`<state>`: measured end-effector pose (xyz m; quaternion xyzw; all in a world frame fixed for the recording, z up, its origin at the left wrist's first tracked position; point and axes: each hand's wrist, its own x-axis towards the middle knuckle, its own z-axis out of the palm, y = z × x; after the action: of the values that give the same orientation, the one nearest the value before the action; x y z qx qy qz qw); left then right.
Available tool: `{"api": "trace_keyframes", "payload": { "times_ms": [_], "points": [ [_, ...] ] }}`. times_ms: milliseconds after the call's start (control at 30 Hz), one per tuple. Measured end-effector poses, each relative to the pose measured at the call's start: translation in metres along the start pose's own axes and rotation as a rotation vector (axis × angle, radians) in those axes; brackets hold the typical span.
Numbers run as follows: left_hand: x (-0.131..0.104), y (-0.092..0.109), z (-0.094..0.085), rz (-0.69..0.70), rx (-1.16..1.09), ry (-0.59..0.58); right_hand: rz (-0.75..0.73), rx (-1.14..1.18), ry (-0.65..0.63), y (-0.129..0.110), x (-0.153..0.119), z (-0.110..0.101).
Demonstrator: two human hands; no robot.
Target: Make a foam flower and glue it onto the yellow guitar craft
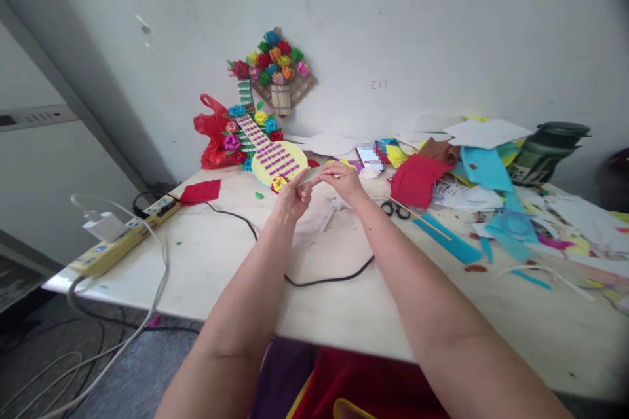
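Note:
My left hand and my right hand meet above the middle of the table, fingertips close together. The left fingers are curled, with the index finger reaching toward the right hand. On the right, the fingers are pinched; whatever lies between the fingertips is too small or hidden to make out. Just behind the left hand is a yellow paper guitar with purple strips and a yellow-red paper flower at its lower edge. Below the hands, a pale, thin sheet lies on the table.
Scissors, a thin stick and a blue strip lie to the right, near red paper, scraps and a dark bottle. At left are a power strip and red square. A black cable crosses the table.

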<state>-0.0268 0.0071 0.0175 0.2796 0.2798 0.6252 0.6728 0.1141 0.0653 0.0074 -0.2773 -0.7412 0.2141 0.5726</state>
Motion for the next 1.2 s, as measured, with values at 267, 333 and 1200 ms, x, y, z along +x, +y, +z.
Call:
{"api": "trace_keyframes", "payload": {
  "times_ms": [267,333,1200],
  "points": [
    [-0.006,-0.013,0.016,-0.016,-0.245,-0.094,-0.019,-0.167,0.159,-0.001,0.002,-0.01],
    [-0.007,-0.014,0.017,0.003,-0.26,-0.102,-0.041,-0.252,0.174,-0.005,0.001,-0.01],
    [0.009,0.031,-0.044,0.458,0.195,0.424,0.205,-0.435,0.121,-0.022,-0.011,0.02]
  ]
}}
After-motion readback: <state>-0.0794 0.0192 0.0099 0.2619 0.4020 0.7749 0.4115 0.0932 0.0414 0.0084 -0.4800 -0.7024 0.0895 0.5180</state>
